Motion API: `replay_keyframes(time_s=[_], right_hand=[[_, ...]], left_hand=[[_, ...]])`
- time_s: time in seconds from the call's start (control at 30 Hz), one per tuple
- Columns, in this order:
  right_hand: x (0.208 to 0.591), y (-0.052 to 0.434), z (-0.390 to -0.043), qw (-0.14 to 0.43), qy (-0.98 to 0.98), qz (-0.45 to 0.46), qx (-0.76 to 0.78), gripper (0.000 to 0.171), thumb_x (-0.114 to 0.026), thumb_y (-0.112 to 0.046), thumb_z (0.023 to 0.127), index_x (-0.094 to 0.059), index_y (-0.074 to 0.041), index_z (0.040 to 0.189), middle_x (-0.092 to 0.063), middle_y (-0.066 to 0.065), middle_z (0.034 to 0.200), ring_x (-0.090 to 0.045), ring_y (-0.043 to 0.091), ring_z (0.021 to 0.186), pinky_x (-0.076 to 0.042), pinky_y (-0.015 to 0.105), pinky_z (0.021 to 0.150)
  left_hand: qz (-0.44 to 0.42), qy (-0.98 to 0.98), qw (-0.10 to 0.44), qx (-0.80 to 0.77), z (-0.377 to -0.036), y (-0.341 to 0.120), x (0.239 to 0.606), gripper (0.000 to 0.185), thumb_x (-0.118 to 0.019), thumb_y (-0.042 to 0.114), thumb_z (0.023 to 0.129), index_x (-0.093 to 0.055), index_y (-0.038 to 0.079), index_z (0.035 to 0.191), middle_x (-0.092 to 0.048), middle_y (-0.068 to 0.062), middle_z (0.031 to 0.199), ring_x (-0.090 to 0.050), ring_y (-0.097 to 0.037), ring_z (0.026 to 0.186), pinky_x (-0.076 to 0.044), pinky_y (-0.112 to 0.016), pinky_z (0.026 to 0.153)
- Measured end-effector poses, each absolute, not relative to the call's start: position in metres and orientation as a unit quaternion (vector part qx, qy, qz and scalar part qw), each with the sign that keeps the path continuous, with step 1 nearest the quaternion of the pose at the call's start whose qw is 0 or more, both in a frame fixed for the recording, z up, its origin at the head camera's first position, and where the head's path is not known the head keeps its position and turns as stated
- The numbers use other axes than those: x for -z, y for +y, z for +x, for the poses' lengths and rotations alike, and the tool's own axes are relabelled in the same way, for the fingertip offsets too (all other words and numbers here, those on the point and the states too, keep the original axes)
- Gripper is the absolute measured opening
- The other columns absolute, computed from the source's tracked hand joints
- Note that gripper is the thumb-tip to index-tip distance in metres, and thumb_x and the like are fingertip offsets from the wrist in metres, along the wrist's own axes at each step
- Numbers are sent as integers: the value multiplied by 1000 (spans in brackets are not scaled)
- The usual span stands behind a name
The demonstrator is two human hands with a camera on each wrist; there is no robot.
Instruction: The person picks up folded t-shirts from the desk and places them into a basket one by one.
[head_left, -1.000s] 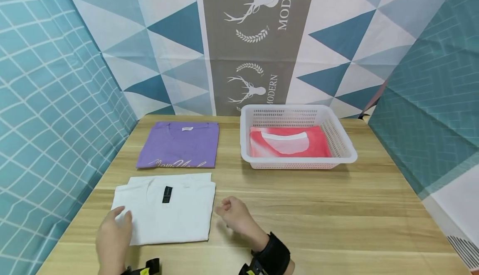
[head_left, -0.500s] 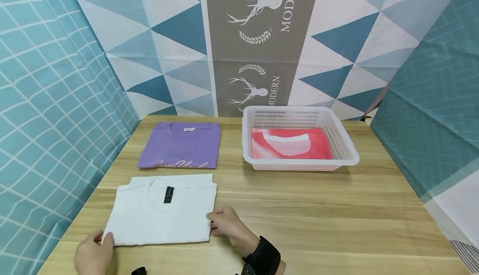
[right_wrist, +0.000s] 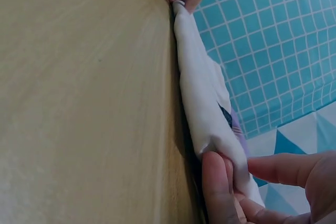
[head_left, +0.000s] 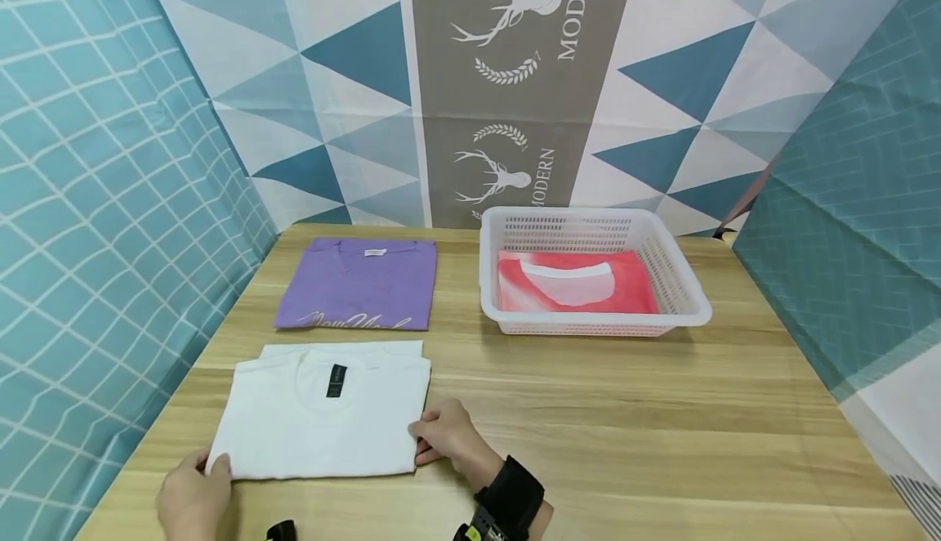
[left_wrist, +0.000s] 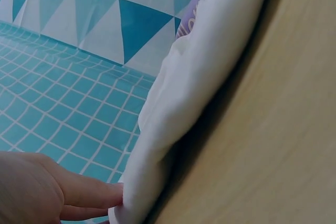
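At the frame's lower left, a folded white shirt lies longest left to right on the table, directly between the left hand, pinching its lower-left corner, and the right hand, pinching its right edge low down.

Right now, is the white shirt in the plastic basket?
No, the left hand and right hand pinch the white shirt at its sides, outside the basket.

The white shirt is soft, matt cloth, the purple shirt and red shirt likewise matt fabric, the basket smooth, faintly glossy perforated plastic, the surface smooth and wood-grained, and the patterned backdrop lightly creased, matt cloth.
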State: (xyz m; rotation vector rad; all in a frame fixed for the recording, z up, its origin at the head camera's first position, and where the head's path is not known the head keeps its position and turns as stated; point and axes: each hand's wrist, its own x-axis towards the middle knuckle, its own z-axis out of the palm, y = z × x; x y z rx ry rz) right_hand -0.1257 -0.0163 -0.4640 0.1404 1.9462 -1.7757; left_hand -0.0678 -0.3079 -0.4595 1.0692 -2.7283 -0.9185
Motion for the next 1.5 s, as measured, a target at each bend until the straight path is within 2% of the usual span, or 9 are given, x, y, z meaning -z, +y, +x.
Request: replay_keyframes(time_s=[0.1, 0.3, 0.43, 0.57, 0.7, 0.77, 0.97, 1.27, 1.5], right_hand=[[463, -17, -125, 243, 726, 47, 641, 25, -60, 5, 83, -51, -6, 63, -48, 0, 48, -49, 6, 40, -52, 22, 46], [461, -6, -125, 238, 755, 33, 611, 30, -60, 7, 80, -47, -8, 58, -49, 1, 48, -50, 8, 41, -50, 20, 44], [460, 7, -128, 242, 768, 12, 592, 35, -59, 7, 81, -42, -11, 56, -49, 1, 48, -50, 8, 41, -50, 20, 44], [457, 22, -132, 247, 783, -7, 571, 39, -57, 6, 81, -37, -14, 54, -50, 1, 47, -52, 8, 41, -51, 21, 44], [456, 38, -134, 238, 809, -16, 537, 38, -56, 4, 82, -37, -14, 55, -51, 0, 47, -51, 5, 39, -49, 20, 43], [457, 46, -134, 229, 824, -19, 518, 38, -57, 3, 83, -38, -14, 55, -50, 0, 47, -49, 4, 38, -48, 19, 42], [457, 71, -131, 208, 855, -32, 474, 36, -57, 1, 82, -38, -14, 56, -50, -2, 45, -47, 3, 37, -42, 17, 40], [455, 112, -123, 207, 865, -21, 457, 35, -56, 0, 83, -36, -14, 58, -51, 1, 51, -50, 7, 42, -42, 19, 43], [453, 137, -116, 188, 876, -13, 445, 35, -56, 0, 82, -35, -13, 58, -52, 4, 51, -51, 10, 44, -44, 21, 44]], left_hand=[[331, -894, 42, 300, -67, -306, 460, 42, -46, 9, 93, -48, -20, 123, -51, -41, 120, -50, -55, 106, -39, -60, 94], [286, -907, 43, 306, -69, -296, 462, 41, -50, 13, 94, -53, -19, 120, -60, -37, 106, -58, -48, 94, -46, -50, 80], [267, -912, 17, 312, -72, -286, 461, 40, -48, 16, 97, -56, -15, 121, -59, -36, 119, -55, -52, 109, -47, -55, 88], [238, -917, -14, 321, -74, -278, 458, 40, -47, 19, 99, -57, -11, 122, -54, -35, 127, -47, -54, 122, -42, -61, 97], [214, -920, -21, 328, -76, -272, 455, 38, -50, 21, 98, -61, -10, 118, -62, -33, 118, -55, -51, 112, -47, -55, 90], [205, -920, -24, 334, -77, -268, 455, 37, -53, 21, 97, -63, -9, 115, -66, -30, 111, -61, -46, 102, -50, -47, 83], [163, -923, -53, 345, -79, -256, 458, 30, -61, 18, 93, -67, -6, 109, -71, -15, 93, -62, -15, 81, -46, -21, 64], [131, -918, -78, 365, -81, -233, 456, 33, -66, 20, 89, -66, -4, 113, -71, -2, 85, -58, -10, 77, -48, -23, 66], [110, -922, -64, 367, -82, -216, 456, 22, -70, 16, 86, -72, 1, 102, -70, 1, 82, -56, -5, 73, -45, -18, 65]])
